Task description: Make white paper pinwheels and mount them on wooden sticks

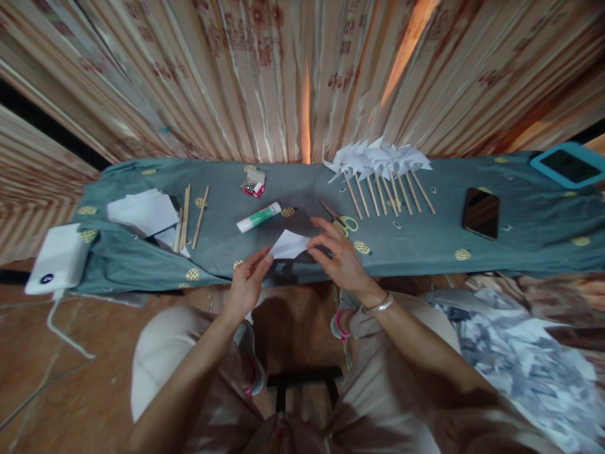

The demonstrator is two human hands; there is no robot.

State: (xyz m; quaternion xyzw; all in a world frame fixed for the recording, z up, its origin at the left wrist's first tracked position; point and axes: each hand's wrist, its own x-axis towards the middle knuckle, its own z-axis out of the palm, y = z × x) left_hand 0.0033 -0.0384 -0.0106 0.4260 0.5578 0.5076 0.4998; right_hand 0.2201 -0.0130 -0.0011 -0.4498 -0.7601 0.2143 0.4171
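Between my two hands is a small white piece of paper (288, 246), held above the near edge of the cloth-covered table. My left hand (249, 277) pinches its left corner between thumb and fingers. At the opposite corner, the thumb and fingers of my right hand (336, 253) close on the paper. Just beyond the paper lies a glue stick (259, 217) with a green label. Scissors (344, 222) with pale green handles rest past my right fingers. Further back stands an opened small red box (253, 183) with tiny metal pieces inside.
Paper pinwheels (378, 157) on wooden sticks lie at the back right, near a dark phone (481, 212) and a blue-framed device (570, 165). White paper sheets (144, 211) and loose sticks (185, 217) lie left. A white power bank (57, 258) sits at the left edge.
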